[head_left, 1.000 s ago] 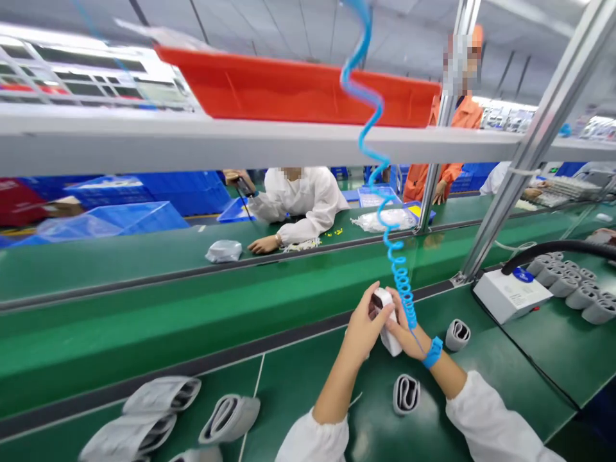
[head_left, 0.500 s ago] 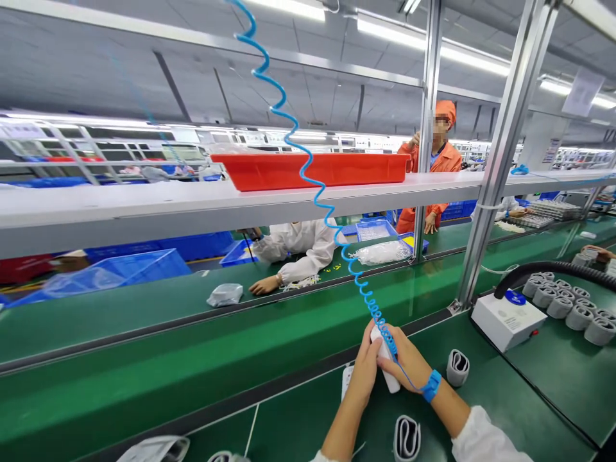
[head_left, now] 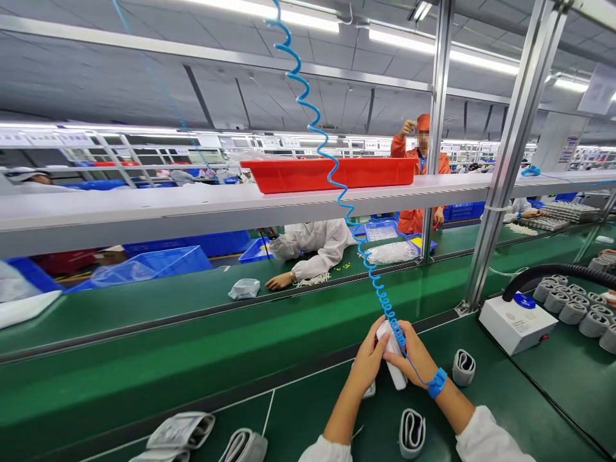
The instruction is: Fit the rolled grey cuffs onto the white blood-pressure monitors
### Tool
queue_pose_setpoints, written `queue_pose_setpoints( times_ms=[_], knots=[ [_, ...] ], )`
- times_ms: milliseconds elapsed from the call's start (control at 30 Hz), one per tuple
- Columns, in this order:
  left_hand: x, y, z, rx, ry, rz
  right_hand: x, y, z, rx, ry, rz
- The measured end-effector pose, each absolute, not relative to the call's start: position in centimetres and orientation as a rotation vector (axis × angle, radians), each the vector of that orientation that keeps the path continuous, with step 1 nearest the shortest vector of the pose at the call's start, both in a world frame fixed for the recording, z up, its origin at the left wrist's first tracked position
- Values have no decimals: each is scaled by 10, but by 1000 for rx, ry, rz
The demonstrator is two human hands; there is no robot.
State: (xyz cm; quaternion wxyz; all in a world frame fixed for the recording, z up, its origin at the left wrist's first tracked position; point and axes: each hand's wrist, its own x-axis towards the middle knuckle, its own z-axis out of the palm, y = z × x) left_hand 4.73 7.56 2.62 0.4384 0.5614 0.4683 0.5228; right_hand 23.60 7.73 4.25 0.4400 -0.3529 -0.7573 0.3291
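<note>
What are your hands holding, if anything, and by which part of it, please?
A white oblong object, held around its middle by the left hand and right hand.

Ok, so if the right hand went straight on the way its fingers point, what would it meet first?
The right hand already grips the white oblong item, so that comes first; past it, probably the left hand, though depth is unclear.
</note>
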Motion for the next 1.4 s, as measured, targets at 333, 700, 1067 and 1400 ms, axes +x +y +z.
queue_pose_setpoints(
  times_ms=[333,700,1067,1400],
  knots=[
    [25,73,40,1457,1161,1255,227,87,10,-791,-1809,986],
    [-9,26,27,1587,1250,1189,267,94,35,-980,-2085,630],
    [-21,-19,14,1757,1396,1117,279,88,23,-1164,-2235,543],
    [-30,-37,31,1530,1154,1322,321,-24,62,-1230,-1811,886]
  ],
)
